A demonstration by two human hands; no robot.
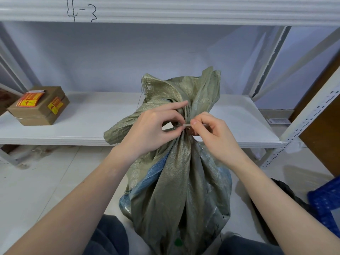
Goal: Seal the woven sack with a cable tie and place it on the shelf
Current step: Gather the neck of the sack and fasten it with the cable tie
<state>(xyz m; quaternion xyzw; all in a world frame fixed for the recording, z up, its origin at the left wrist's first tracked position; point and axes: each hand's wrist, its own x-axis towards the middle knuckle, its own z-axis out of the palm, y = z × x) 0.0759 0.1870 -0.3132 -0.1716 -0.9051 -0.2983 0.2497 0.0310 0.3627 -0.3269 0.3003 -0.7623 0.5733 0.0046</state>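
A grey-green woven sack stands on the floor between my knees, its neck gathered into a bunch. A thin white cable tie runs across the gathered neck. My left hand pinches the tie and the neck from the left, forefinger stretched over the fabric. On the right, my right hand holds the tie between thumb and forefinger. The loose mouth of the sack flares above both hands. A white shelf board lies just behind the sack.
A brown cardboard box with red and yellow stickers sits on the shelf's left part. A perforated white upright stands at the right, with a brown panel behind it. A blue crate and dark bag lie lower right.
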